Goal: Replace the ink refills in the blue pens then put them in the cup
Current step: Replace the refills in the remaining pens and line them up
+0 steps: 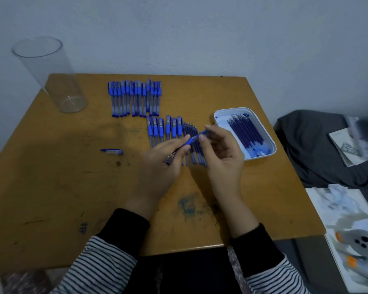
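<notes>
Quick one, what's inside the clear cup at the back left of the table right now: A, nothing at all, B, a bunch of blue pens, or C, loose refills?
A: the clear cup stands empty; the blue pens lie in rows on the table, and loose refills sit in the white tray.

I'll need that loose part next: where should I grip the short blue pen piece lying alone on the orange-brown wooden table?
Pinch the short blue pen piece across its middle, fingers on its far and near long sides, coming down from above. It lies flat on the wooden table, lengthwise left to right, with nothing touching it. The nearer left hand holds the blue pen.
</notes>
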A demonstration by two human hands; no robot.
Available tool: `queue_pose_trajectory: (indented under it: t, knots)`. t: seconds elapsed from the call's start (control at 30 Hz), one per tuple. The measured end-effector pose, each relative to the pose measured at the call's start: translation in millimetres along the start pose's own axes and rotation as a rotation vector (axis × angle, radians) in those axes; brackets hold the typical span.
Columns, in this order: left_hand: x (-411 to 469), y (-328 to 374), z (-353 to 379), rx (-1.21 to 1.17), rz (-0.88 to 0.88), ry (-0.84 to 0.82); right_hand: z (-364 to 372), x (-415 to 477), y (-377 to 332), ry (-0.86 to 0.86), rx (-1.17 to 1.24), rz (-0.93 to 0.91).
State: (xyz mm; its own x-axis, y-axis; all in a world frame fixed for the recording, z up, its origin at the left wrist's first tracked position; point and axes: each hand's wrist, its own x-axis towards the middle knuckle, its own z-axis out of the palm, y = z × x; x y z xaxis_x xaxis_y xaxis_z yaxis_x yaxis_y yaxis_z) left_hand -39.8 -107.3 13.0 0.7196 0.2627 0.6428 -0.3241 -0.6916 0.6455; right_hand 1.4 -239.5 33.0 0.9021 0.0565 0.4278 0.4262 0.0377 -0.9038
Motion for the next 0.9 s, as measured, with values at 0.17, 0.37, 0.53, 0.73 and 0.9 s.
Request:
queue_pose_trajectory:
  t: [0.17,0.37,0.53,0.73,0.9]
  knots:
    - [1.5,1.7,-6.0,0.03,0.034,0.002,-0.2,0.6,2.6,-0.039,-0.065,-0.029]
    - [-6.1,-9.0,-25.2,0.024,0.071,0.025,10.4,-2.3,1.4,-0.124,-0.064,-0.064]
    - [-11.1,-15.6,-41.2,0.036,0.069,0.06,26.3,-9.4,-2.4,-0.221,0.002,-0.012]
    - [-18.8,-22.4,-60.8,0.075,0.042,0.066,39.1,-15.2,-5.5,-0.263,0.058,0.076]
    - [-26.5,-29.2,-82.8,0.105,-0.057,0.107,52.8,-21.3,-7.9,-0.253,0.147,0.204]
